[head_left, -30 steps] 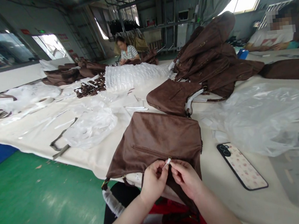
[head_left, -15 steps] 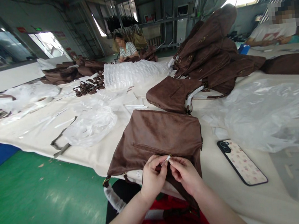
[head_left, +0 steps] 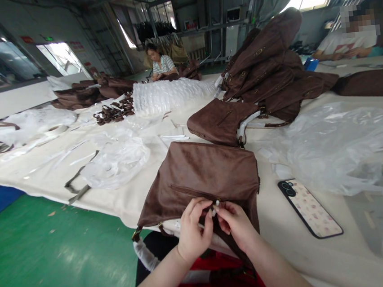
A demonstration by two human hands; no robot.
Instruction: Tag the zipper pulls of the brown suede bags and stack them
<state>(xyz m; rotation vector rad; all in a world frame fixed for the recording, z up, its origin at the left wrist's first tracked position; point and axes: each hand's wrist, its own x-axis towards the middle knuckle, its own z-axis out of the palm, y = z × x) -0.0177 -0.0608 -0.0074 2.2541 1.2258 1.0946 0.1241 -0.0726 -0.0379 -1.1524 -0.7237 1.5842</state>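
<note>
A brown leather-look handbag (head_left: 210, 164) lies on the table's near edge, its long zipper (head_left: 189, 190) facing up. At the zipper's right end is a small white strip (head_left: 216, 203), partly covered by fingers. My right hand (head_left: 235, 222) pinches this strip between thumb and fingertips. Curled in from the other side, my left hand (head_left: 195, 226) has its thumb and index fingertips at the strip. Whatever the strip is around is too small to make out. The bag's strap (head_left: 145, 255), wrapped in white, hangs over the edge by my lap.
A phone in a patterned case (head_left: 311, 208) lies right of the bag. Clear plastic sheeting (head_left: 344, 147) spreads behind it. More brown bags (head_left: 265, 68) are piled at the back right. Crumpled plastic (head_left: 118, 161) and a bubble-wrap roll (head_left: 173, 95) lie left. Two people sit across the table.
My left fingers have loosened and spread a little, with thumb and index further apart. The white strip now shows in two bits between my fingertips. The bag has stayed in place.
</note>
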